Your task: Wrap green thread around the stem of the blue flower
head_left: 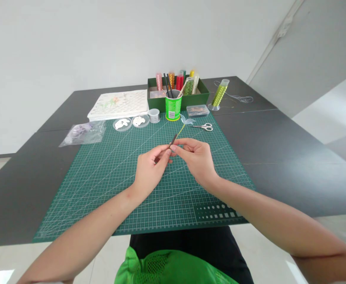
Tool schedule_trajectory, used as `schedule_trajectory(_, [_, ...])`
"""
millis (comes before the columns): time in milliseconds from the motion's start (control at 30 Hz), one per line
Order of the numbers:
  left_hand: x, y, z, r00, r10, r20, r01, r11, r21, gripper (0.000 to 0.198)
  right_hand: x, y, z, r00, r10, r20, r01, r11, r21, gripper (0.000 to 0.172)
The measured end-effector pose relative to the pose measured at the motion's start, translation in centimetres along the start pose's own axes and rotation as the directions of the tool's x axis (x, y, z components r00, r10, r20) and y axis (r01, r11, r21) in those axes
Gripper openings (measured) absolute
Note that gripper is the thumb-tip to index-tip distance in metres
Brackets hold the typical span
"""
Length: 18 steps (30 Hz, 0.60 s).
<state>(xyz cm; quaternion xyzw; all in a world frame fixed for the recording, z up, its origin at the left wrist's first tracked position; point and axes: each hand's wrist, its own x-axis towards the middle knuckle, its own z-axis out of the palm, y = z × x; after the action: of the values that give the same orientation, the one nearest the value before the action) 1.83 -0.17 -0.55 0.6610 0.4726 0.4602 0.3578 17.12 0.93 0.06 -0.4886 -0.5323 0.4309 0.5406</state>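
Above the green cutting mat [102, 177], both hands meet at a thin flower stem [180, 129]. It is yellow-green, tilts away to the upper right, and carries pale bluish, see-through petals [188, 121]. Along its lower part is a dark, narrow strip [173, 139]; whether it is joined to the stem I cannot tell. My left hand [151, 165] is closed, thumb and fingers pinching the lower end. My right hand [197, 159] is closed too, thumb and forefinger pinching at the same spot. The fingers hide the bottom of the stem.
Beyond the hands stand a green cup [173, 107] of sticks, a green box [157, 104] of thread spools and a clear case [198, 110]. Scissors [206, 127] lie right. Dishes of white pieces [122, 124], a plastic bag [84, 133] and white foam board [122, 103] lie left. A green spool [219, 94] stands back right.
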Motion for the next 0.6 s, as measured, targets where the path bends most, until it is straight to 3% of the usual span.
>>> schedule_trajectory(133, [0.7,-0.1,-0.5,0.999,-0.045,0.029,0.048,0.993,-0.107,0.023,0.1,-0.2,-0.2,1.000,-0.020,0.006,0.020,0.998,-0.056,0.018])
schedule_trajectory(300, [1.8,-0.3,-1.5,0.966,-0.141,0.215,0.198,0.941,-0.275,0.027,0.7,-0.2,-0.7,0.998,-0.042,0.053,0.047,0.992,-0.113,0.018])
schedule_trajectory(433, [2.1,-0.3,-1.9,0.938,-0.186,0.292,0.277,0.910,-0.310,0.029,1.4,-0.2,-1.6,0.983,-0.116,0.140,0.143,0.969,-0.202,0.017])
schedule_trajectory(500, [2.1,-0.3,-2.0,0.930,-0.201,0.307,0.298,0.902,-0.312,0.028,1.5,-0.1,-2.0,0.962,-0.186,0.199,0.239,0.927,-0.289,0.017])
schedule_trajectory(600, [2.1,-0.4,-1.9,0.928,-0.216,0.303,0.306,0.906,-0.292,0.027,1.4,0.1,-2.5,0.905,-0.300,0.302,0.415,0.779,-0.470,0.022])
